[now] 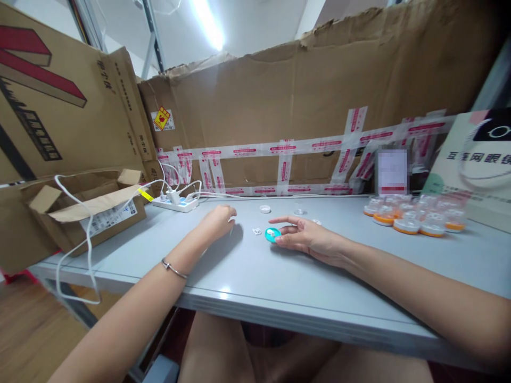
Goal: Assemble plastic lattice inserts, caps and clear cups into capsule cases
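Near the middle of the table, my right hand (309,239) grips the edge of a small teal round disc (272,234) between thumb and fingers, with the index finger stretched out above it. A small white piece sits in the middle of the disc. To its left lies a small white openwork part (257,231). My left hand (219,221) hovers over the table with its fingers curled; whatever they may pinch is too small to make out. Behind the disc are a white ring (265,209) and a clear round cup (299,209). Another white part (316,222) is half hidden behind my right hand.
Several clear round cases with orange or white bases (419,215) cluster at the right, before a phone-like screen (393,171) and a paper bag (475,159). At the left are a power strip (175,202), loose white cables and an open carton (91,213). Tall cardboard (255,106) backs the table.
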A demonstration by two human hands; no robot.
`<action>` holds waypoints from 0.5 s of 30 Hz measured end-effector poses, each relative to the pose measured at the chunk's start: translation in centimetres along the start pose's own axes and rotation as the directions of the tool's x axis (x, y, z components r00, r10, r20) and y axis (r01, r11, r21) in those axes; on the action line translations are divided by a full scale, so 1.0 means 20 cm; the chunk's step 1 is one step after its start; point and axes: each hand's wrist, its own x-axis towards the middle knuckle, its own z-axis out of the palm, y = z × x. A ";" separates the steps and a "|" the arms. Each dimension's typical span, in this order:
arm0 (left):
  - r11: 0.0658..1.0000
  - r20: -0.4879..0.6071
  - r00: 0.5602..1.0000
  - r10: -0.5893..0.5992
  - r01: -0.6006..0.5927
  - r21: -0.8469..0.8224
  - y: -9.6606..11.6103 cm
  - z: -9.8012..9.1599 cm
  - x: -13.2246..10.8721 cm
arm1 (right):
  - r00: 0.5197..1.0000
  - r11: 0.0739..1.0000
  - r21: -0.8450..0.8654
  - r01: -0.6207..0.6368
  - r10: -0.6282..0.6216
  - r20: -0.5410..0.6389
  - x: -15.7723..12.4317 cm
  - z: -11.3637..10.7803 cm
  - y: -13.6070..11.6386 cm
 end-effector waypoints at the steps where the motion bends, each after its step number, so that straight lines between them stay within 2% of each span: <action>1: 0.997 -0.014 1.000 0.012 -0.012 -0.071 0.04 -0.01 -0.02 | 1.000 1.000 -0.001 0.007 -0.007 0.009 0.00 0.00 0.00; 3: 0.971 0.013 0.999 0.038 -0.034 -0.236 0.12 -0.01 -0.05 | 0.999 1.000 -0.007 0.022 -0.022 0.024 0.01 0.00 0.01; 7: 0.852 0.166 0.982 0.094 0.007 -0.524 0.23 0.03 -0.07 | 0.998 0.998 -0.026 0.062 -0.062 0.005 0.02 0.00 0.03; 11: 0.752 0.214 0.973 0.091 0.074 -0.655 0.22 0.06 -0.06 | 0.997 0.996 -0.044 0.079 -0.079 -0.004 0.01 0.02 0.02; 15: 0.708 0.226 0.968 0.113 0.081 -0.702 0.19 0.04 -0.05 | 1.000 1.000 0.017 -0.002 0.001 0.026 -0.01 0.03 0.00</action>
